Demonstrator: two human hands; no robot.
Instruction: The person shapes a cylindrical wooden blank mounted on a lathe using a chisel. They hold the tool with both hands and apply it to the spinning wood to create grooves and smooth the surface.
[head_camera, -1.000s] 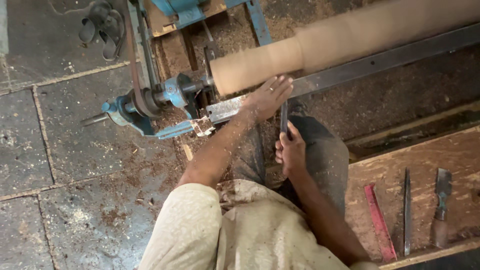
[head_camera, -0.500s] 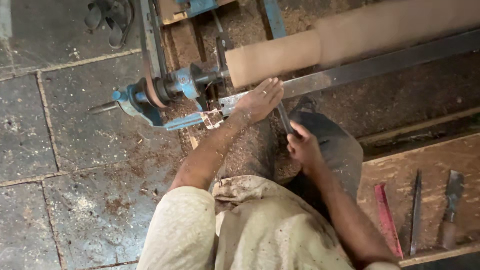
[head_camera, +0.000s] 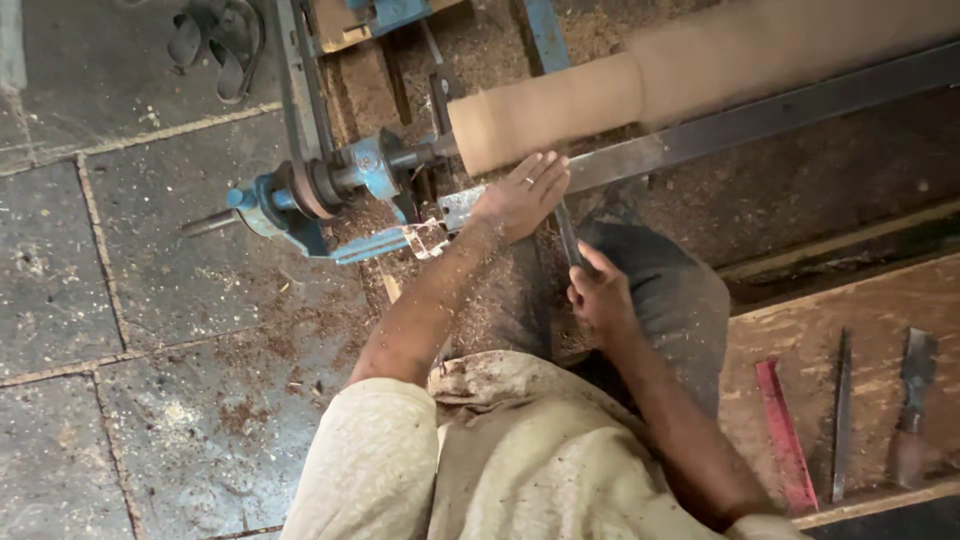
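- Fingers of the left hand were held straight and close together, laid flat on the long grey metal tool rest bar, their tips just beside the pale brown cylindrical wooden workpiece. A ring showed on one finger.
- Right hand was lower and nearer the body, its fingers curled tight around the handle end of a slim dark steel turning tool.
- The tool's shaft ran up from the right hand and passed under the left palm toward the rest bar; its cutting tip was hidden by the left hand.
- The workpiece lay level across the top of the view, narrower at its left end and stepping up to a wider section on the right. Its surface was blurred.
- The workpiece's left end met the blue-painted metal lathe headstock, with a brown belt-driven pulley just to the left.
- Reddish-brown sawdust lay thick under the rest bar and thinner over the grey stone-slab floor.
- On the wooden plank worktop at lower right, well apart from both hands: a flat red strip tool, a thin dark metal file and a broad-bladed chisel, lying side by side.
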